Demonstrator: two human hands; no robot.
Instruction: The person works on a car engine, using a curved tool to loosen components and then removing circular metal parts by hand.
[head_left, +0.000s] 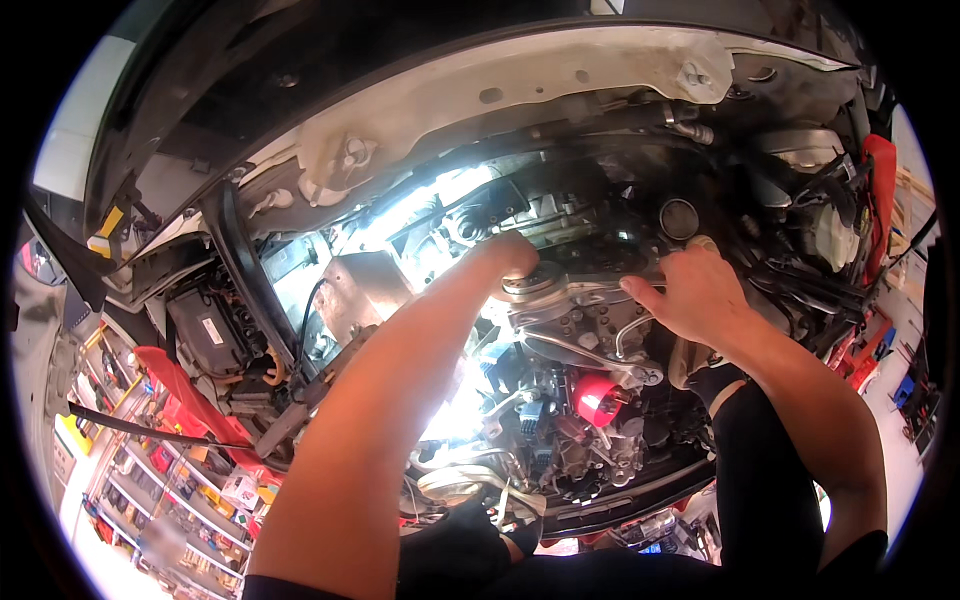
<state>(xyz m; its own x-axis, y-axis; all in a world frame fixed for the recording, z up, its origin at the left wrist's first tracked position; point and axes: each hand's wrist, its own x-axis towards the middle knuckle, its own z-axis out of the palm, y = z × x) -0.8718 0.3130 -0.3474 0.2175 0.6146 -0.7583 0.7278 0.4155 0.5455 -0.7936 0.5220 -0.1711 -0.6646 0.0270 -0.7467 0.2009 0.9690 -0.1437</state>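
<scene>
Both my arms reach into a car's open engine bay, over a partly stripped engine (590,318). My left hand (512,257) is curled into a fist right above a round metal pulley-like part (535,285); its fingertips and whatever they hold are hidden. To its right, my right hand (703,285) has its fingers bent over the engine's far right side, with the thumb pointing left. What those fingers grip cannot be made out. Just beyond them is a round, pale-rimmed opening or cap (678,218). A bent metal tube (630,335) runs below the right thumb.
A bright red round part (597,400) sits among hoses and connectors on the near side. Glaring work light (440,200) falls left of the engine, beside a brown metal cover (365,290). A black brace (250,270) crosses at left. Red fender pieces (180,395) and shelves (160,500) lie beyond.
</scene>
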